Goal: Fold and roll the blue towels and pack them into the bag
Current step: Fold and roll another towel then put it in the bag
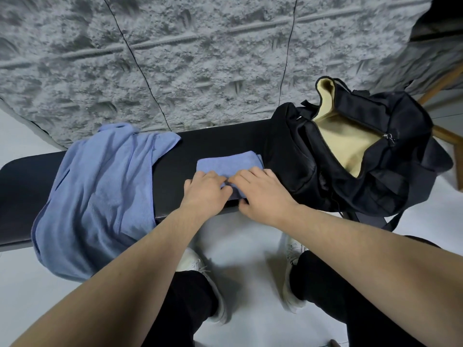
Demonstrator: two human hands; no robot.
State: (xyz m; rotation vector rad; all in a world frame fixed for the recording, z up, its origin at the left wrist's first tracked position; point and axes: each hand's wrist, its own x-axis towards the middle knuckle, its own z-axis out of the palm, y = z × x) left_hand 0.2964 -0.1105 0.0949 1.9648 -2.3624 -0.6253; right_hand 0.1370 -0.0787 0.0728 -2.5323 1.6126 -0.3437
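A folded blue towel (225, 162) lies on the black bench (175, 171), just left of the bag. My left hand (204, 190) and my right hand (260, 194) sit side by side on its near end, fingers curled over the cloth and gripping the rolled edge. A second blue towel (100, 196) lies loose and crumpled on the left, hanging over the bench's front edge. The black bag (350, 151) stands on the bench's right end, its zip open and a tan lining showing.
A rough grey wall (175, 58) rises right behind the bench. Pale floor (245, 246) lies under me, with my white shoes and black trousers. A wooden frame (446, 139) stands behind the bag at far right.
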